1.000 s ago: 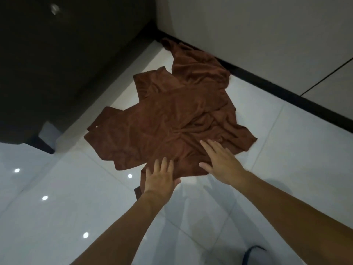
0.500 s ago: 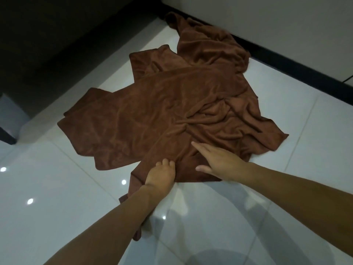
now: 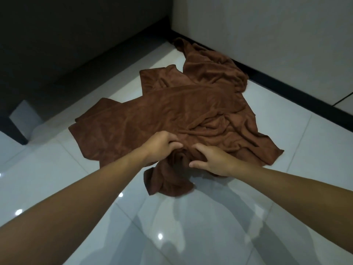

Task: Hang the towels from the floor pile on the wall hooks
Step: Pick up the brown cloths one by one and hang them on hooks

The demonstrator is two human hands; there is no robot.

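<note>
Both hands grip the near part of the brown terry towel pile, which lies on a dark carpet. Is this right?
No. The head view shows the brown terry towel pile lying on a glossy white tiled floor, not carpet. The left hand and right hand do grip its near part.

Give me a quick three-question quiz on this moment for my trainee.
1. True or false: the left hand grips the towels.
2. The towels lie on: A) a table, B) the floor, C) a hook.
3. Fill in: the towels are ___ in colour.
Key: 1 true; 2 B; 3 brown.
</note>
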